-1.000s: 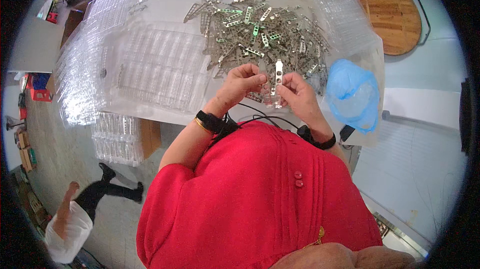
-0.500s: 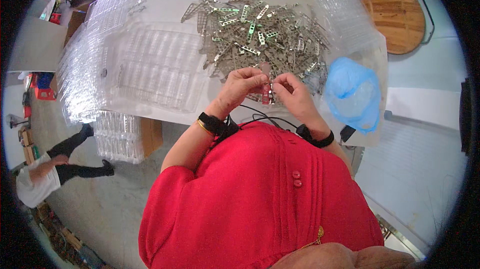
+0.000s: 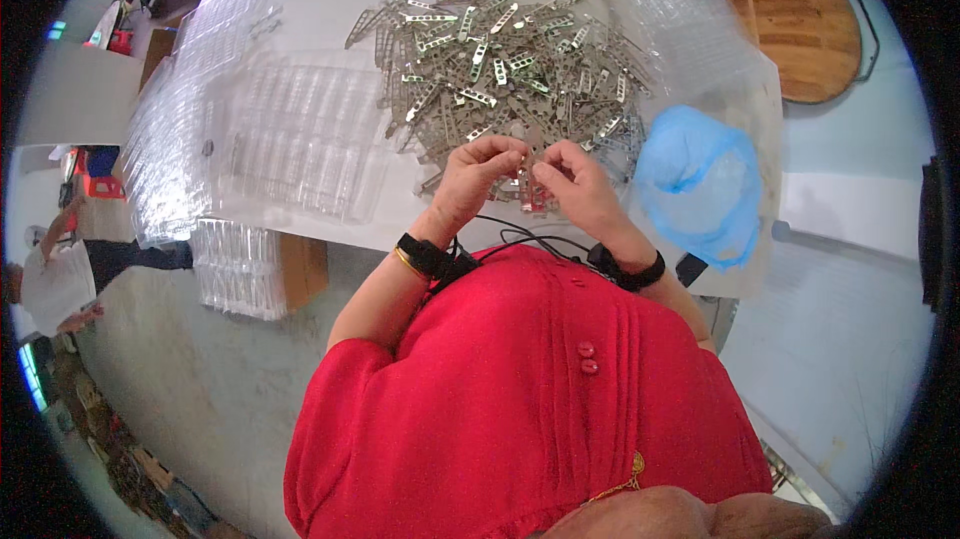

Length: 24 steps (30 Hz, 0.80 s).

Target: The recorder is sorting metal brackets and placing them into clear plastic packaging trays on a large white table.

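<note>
A heap of flat slotted metal strips [image 3: 500, 59] lies on the white table in front of me. At the heap's near edge, my left hand [image 3: 470, 177] pinches a small slotted metal strip [image 3: 525, 177] between thumb and fingers. Close against it on the right, my right hand [image 3: 582, 194] is also closed at this strip, fingertips together. The fingers hide much of the strip, and a reddish patch shows at its lower end. Both wrists wear black bands.
Clear ribbed plastic trays [image 3: 300, 129] cover the table's left side. A blue plastic bag [image 3: 690, 164] lies to the right. Black cables [image 3: 520, 231] run by the near edge. Stacked clear trays [image 3: 237, 269] stand below left. A person [image 3: 60, 279] is at far left.
My hands have drawn slightly closer together around the strip, which now shows less between them. The view has shifted a little, and the person at the far left has moved further left.
</note>
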Each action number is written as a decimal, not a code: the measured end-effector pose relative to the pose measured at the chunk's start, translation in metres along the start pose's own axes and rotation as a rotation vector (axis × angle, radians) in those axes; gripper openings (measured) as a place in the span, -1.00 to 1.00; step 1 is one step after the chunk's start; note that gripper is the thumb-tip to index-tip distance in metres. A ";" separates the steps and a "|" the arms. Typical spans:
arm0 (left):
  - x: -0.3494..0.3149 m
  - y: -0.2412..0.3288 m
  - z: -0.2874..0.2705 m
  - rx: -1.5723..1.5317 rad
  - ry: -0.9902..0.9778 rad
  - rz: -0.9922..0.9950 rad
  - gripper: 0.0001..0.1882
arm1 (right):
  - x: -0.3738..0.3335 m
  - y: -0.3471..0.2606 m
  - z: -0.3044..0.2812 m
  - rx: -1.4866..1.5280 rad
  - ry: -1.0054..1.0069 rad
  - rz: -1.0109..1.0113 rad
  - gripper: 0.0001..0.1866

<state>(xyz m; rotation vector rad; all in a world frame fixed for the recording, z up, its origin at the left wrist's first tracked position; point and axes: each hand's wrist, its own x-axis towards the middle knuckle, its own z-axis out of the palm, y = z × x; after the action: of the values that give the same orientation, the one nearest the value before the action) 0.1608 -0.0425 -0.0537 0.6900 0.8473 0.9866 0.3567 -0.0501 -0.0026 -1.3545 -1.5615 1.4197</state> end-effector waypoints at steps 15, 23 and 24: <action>-0.012 0.001 0.006 -0.165 -0.014 0.025 -0.67 | -0.005 -0.012 -0.007 0.110 -0.110 0.119 -0.84; -0.005 0.017 -0.019 -0.160 -0.093 0.019 -0.66 | 0.004 -0.023 0.016 0.057 -0.090 0.119 -0.85; -0.005 0.022 -0.022 -0.163 -0.098 0.022 -0.66 | 0.006 -0.026 0.021 0.067 -0.076 0.134 -0.85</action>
<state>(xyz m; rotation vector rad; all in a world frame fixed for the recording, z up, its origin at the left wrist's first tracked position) 0.1308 -0.0353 -0.0454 0.6043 0.6674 1.0214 0.3288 -0.0486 0.0162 -1.4031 -1.4802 1.6069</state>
